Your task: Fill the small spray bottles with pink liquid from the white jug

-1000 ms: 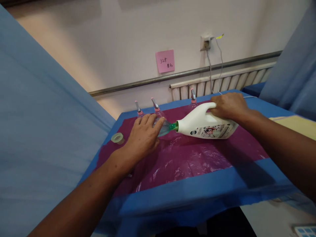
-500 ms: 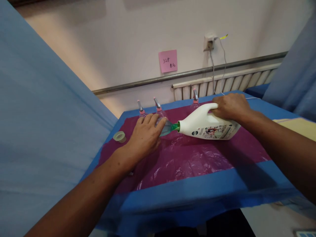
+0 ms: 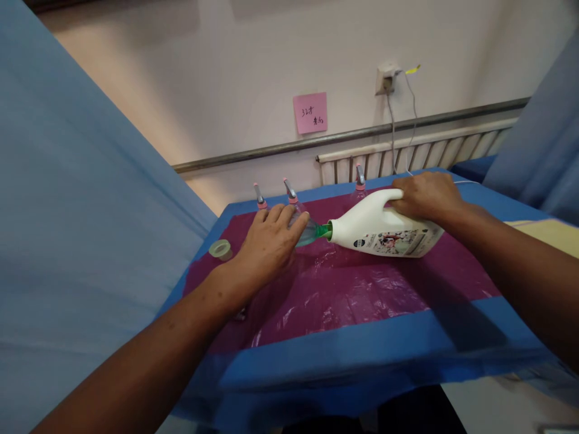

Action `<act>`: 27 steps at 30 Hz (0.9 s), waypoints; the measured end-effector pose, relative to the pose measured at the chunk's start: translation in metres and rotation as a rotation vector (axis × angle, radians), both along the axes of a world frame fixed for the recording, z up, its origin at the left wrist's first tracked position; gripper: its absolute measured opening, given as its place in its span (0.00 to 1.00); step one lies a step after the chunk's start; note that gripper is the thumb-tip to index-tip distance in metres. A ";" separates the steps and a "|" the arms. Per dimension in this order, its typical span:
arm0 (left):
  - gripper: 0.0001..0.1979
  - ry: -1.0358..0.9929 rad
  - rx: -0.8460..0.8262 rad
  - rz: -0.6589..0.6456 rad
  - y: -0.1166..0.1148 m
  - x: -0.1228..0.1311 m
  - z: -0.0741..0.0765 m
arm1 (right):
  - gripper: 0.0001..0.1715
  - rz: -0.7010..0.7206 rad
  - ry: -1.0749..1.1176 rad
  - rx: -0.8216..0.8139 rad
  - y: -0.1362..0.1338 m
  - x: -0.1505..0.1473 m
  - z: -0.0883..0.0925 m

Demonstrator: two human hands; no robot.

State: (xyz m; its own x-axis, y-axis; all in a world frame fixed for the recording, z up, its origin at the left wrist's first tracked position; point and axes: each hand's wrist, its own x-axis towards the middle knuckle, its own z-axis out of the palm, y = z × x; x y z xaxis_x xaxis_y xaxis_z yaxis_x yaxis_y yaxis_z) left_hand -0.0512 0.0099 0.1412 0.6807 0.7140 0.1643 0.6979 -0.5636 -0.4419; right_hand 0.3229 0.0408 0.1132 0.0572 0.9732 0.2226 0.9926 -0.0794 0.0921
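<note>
My right hand (image 3: 427, 194) is wrapped round the handle of a white detergent jug (image 3: 362, 226), which is tipped almost onto its side with its mouth facing left. A printed label covers the jug's lower side. My left hand (image 3: 274, 241) curls over a clear plastic bottle (image 3: 307, 234), whose green neck end meets the jug's mouth; the rest of the bottle is hidden behind the fingers. Left of that hand, a pale translucent cap (image 3: 220, 249) sits on the purple plastic sheet (image 3: 335, 295). What passes between the two openings is too small to make out.
Clear bottles with pink-collared grey tops (image 3: 289, 191) stand at the back, one farther right (image 3: 360, 178). Blue cloth (image 3: 353, 346) covers the table under the sheet. A blue curtain (image 3: 90, 181) hangs at left; cords run from a wall socket (image 3: 386, 79). Yellow cloth (image 3: 547, 232) lies at right.
The view has shifted slightly. Both hands keep their hold, and the jug and bottle stay mouth to mouth at much the same tilt.
</note>
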 end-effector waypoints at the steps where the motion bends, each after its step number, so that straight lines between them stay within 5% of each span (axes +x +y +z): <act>1: 0.40 0.004 -0.001 0.000 0.000 0.000 0.001 | 0.26 0.000 -0.001 0.000 0.000 0.000 0.000; 27: 0.36 0.094 0.065 -0.052 0.004 0.008 0.009 | 0.30 0.020 0.016 -0.015 0.003 0.003 0.002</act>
